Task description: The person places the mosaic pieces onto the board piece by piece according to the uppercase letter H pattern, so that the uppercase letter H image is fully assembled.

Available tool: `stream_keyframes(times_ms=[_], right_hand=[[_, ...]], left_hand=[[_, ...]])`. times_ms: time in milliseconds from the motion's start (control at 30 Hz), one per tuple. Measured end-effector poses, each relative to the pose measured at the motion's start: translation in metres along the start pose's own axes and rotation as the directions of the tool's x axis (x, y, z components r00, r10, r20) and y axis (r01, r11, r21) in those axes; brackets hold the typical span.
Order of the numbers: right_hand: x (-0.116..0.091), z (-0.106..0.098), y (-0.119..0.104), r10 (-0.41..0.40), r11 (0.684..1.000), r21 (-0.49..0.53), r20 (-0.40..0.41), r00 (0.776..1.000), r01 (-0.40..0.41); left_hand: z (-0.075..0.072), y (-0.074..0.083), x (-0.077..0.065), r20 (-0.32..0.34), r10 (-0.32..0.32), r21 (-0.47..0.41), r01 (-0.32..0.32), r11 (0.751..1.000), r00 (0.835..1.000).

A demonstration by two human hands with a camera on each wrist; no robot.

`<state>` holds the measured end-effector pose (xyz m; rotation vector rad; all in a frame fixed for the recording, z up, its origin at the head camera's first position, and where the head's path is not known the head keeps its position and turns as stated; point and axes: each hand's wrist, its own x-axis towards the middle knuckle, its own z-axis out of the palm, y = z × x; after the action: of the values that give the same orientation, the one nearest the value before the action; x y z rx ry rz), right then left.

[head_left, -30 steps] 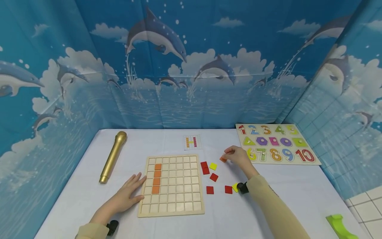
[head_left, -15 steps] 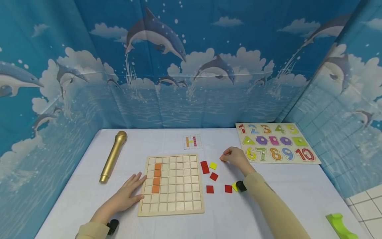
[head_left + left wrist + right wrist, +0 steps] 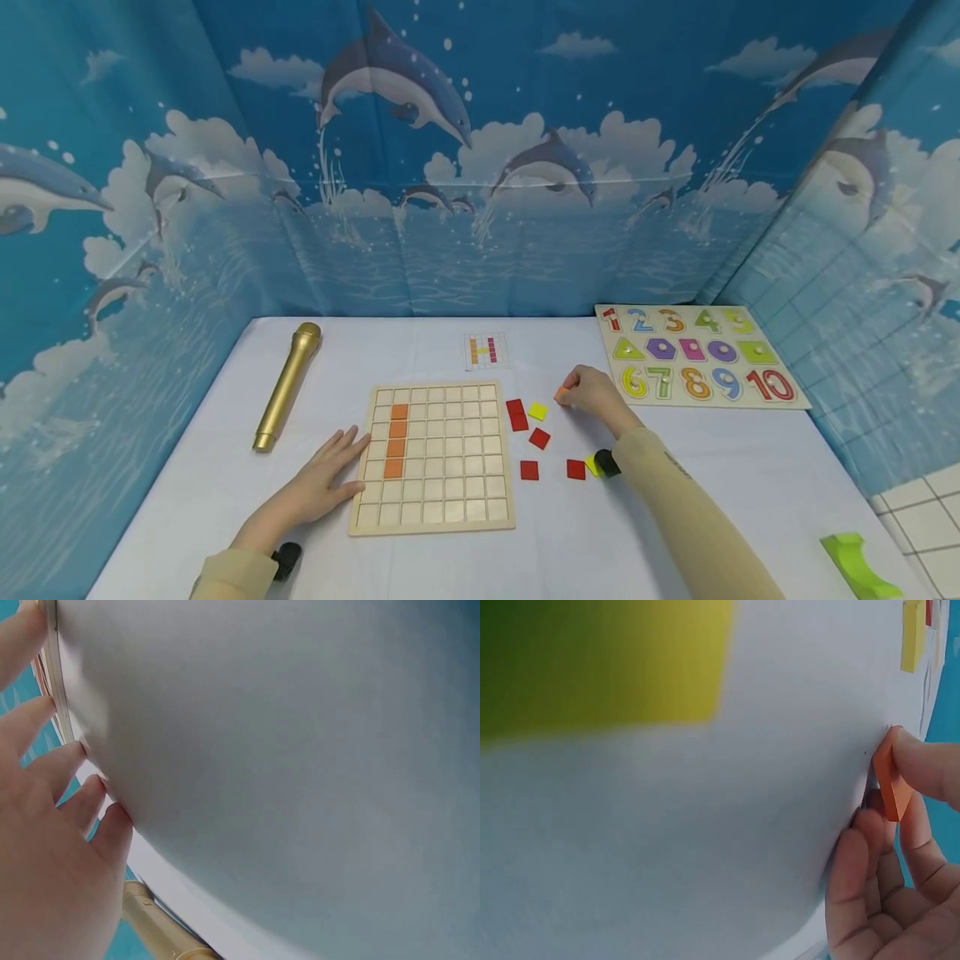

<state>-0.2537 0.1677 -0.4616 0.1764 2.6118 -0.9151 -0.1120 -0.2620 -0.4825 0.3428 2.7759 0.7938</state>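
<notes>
My right hand (image 3: 597,397) pinches an orange square tile (image 3: 894,776) between thumb and fingers, low over the white cloth right of the board. In the right wrist view the tile is tilted up on edge. My left hand (image 3: 321,482) lies with fingers spread, its tips touching the left edge of the wooden grid board (image 3: 453,517). A column of several orange tiles (image 3: 396,448) fills part of the board's second column. Red tiles (image 3: 539,438) and a yellow tile (image 3: 537,411) lie scattered between the board and my right hand. Another yellow tile (image 3: 593,464) is partly covered by the right wrist's camera.
A small pattern card (image 3: 486,351) lies behind the board. The number and shape puzzle board (image 3: 705,397) is at the back right. A gold microphone (image 3: 287,387) lies to the left. A green curved block (image 3: 855,567) sits near the right edge.
My right hand has shifted slightly to the left and the orange tile in its fingers has tipped upward. The left hand stays at the board's edge. The head view has tilted slightly.
</notes>
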Motion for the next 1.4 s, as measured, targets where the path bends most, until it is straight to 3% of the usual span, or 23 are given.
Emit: stream_keyframes(times_ms=[300,467,733,1133,1400], right_hand=[[-0.005,0.000,0.002,-0.042,0.995,0.093,0.021,0.999,0.040],[-0.017,0.008,-0.012,-0.112,0.981,0.161,0.012,0.994,0.109],[-0.051,0.052,-0.051,-0.247,0.945,0.241,0.076,0.966,0.222],[-0.088,0.126,-0.100,-0.429,0.878,0.329,0.215,0.878,0.348],[-0.097,0.149,-0.121,-0.453,0.871,0.311,0.211,0.866,0.380]], left_hand=[[0.000,-0.001,0.000,0.005,-0.011,0.008,0.011,1.000,1.000],[-0.001,-0.001,0.001,0.004,-0.010,0.005,0.010,1.000,1.000],[-0.001,0.000,0.001,0.011,-0.019,0.006,0.019,1.000,1.000],[0.000,-0.001,-0.001,0.016,-0.029,0.003,0.029,1.000,0.999],[-0.003,0.001,0.000,0.019,-0.011,-0.004,0.011,1.000,1.000]])
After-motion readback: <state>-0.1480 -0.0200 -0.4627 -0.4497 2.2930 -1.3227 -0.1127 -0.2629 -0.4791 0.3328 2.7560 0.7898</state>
